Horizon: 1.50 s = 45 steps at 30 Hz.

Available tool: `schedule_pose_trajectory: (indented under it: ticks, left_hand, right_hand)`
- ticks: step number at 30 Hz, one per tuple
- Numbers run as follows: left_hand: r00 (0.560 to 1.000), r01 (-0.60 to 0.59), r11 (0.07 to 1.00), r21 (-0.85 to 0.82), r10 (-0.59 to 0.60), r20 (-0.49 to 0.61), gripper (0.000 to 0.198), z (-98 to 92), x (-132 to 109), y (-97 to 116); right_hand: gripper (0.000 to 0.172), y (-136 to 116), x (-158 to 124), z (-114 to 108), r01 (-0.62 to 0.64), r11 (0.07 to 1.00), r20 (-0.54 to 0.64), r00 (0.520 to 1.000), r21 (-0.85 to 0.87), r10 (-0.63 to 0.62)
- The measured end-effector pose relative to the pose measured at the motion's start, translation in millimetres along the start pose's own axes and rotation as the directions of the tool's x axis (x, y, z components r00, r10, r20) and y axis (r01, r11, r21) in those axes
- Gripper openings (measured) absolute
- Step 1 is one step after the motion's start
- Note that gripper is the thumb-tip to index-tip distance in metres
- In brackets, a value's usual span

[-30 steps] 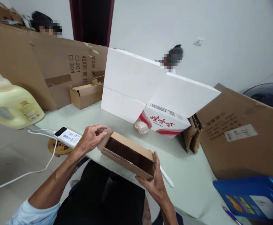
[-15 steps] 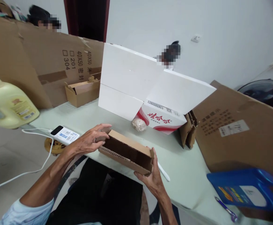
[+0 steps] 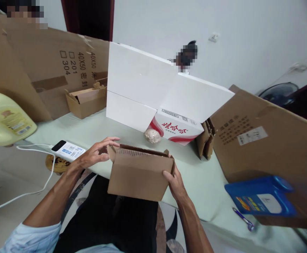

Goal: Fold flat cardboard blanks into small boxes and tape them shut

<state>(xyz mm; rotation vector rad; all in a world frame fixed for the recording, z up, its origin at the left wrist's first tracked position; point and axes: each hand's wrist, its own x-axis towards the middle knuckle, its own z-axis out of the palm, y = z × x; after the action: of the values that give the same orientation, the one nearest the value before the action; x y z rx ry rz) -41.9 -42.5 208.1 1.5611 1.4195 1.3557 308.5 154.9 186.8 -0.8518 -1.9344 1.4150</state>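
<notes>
Fingers [image 3: 168, 175] of the right hand [image 3: 178, 184] hold the right end of a small cardboard box [image 3: 137, 177], the thumb pressed flat on its near wall and the other fingers mostly hidden behind. At the left end, the left hand [image 3: 94, 156] has its fingers loosely parted, with a gap between thumb and forefinger, beside a raised end flap [image 3: 113, 151]; whether the tips touch it is hard to tell.

The box is in the lower middle of the frame, above the near edge of the pale green table [image 3: 195, 186] and the person's dark trousers [image 3: 98, 214]. It is plain brown corrugated board, unprinted on the wall that shows. It tilts so that this broad wall faces the camera, leaving only a thin dark strip of the opening in view. A row of short ridges runs along the upper near edge, and a small tab stands up at the right corner.

Beyond it, near the centre, a pale rounded lump [image 3: 152, 136] lies by a red and white carton [image 3: 177, 130]. A similar brown box [image 3: 87, 105] sits at the upper left, and a blue bottle [image 3: 261, 200] lies at the lower right.
</notes>
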Motion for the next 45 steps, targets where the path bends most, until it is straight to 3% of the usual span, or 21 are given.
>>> schedule_pose_trajectory:
  ticks: [3,5,7,10,13,16,22,26,29,31,33,36,41,45]
  left_hand:
    - [0.995,0.067,0.994,-0.084,-0.073,-0.07,0.109,10.3,-3.9,-17.6]
    - [0.994,0.076,0.996,-0.053,-0.081,-0.079,0.133,17.7,-10.3,-24.5]
    - [0.997,0.057,0.997,0.048,-0.054,-0.061,0.145,23.9,-20.0,-25.9]
    - [0.999,0.025,0.931,0.364,-0.013,-0.036,0.151,33.6,-37.7,-20.6]
    - [0.997,-0.071,0.727,0.682,0.056,0.044,0.14,46.3,-50.4,-16.5]
    - [0.972,-0.235,0.611,0.756,0.165,0.168,0.127,56.5,-50.2,-19.5]
    - [0.936,-0.346,0.714,0.609,0.312,0.165,0.095,53.8,-29.5,-24.8]
    - [0.951,-0.282,0.765,0.579,0.305,0.06,0.061,49.2,-21.4,-19.8]
    - [0.963,-0.231,0.777,0.585,0.267,0.025,0.05,46.1,-15.6,-13.8]
    - [0.965,-0.211,0.774,0.598,0.261,0.003,0.045,43.0,-10.0,-8.8]
    - [0.965,-0.203,0.784,0.587,0.261,-0.015,0.041,38.9,-3.4,-2.7]
    - [0.97,-0.185,0.826,0.533,0.241,-0.037,0.034,31.8,6.3,8.8]
    - [0.99,-0.127,0.931,0.342,0.142,-0.019,0.024,22.1,14.9,25.0]
    - [0.997,-0.08,0.962,0.26,0.081,0.008,0.02,19.0,16.1,28.8]
  right_hand:
    - [0.1,-11.7,8.9,5.4,-0.16,0.967,0.014,0.987,0.2,0.161]
    - [0.09,-15.0,14.2,6.2,-0.275,0.92,0.032,0.96,0.279,0.277]
    - [0.072,-12.6,19.2,3.9,-0.385,0.872,0.06,0.921,0.302,0.386]
    - [0.056,-1.5,25.8,-1.2,-0.514,0.806,0.08,0.854,0.295,0.515]
    - [0.055,10.6,30.9,-2.3,-0.564,0.775,0.087,0.82,0.286,0.565]
    - [0.059,17.7,33.7,2.1,-0.58,0.775,0.147,0.814,0.252,0.562]
    - [0.064,19.3,32.2,6.7,-0.646,0.715,0.216,0.763,0.269,0.609]
    - [0.065,16.1,24.7,3.9,-0.66,0.699,0.264,0.751,0.275,0.605]
    - [0.068,11.1,16.8,2.3,-0.544,0.81,0.151,0.839,0.221,0.522]
    - [0.073,3.9,11.3,0.9,-0.383,0.909,-0.001,0.921,0.166,0.389]
    - [0.075,-8.1,5.8,-1.1,-0.225,0.97,-0.088,0.968,0.092,0.233]
    - [0.067,-33.3,-2.3,-3.7,-0.031,0.999,-0.02,0.999,-0.028,0.03]
    - [0.053,-73.5,-11.1,-3.5,0.292,0.891,0.121,0.956,-0.347,-0.266]
    - [0.056,-92.1,-5.0,1.5,0.551,0.665,0.311,0.834,-0.505,-0.455]
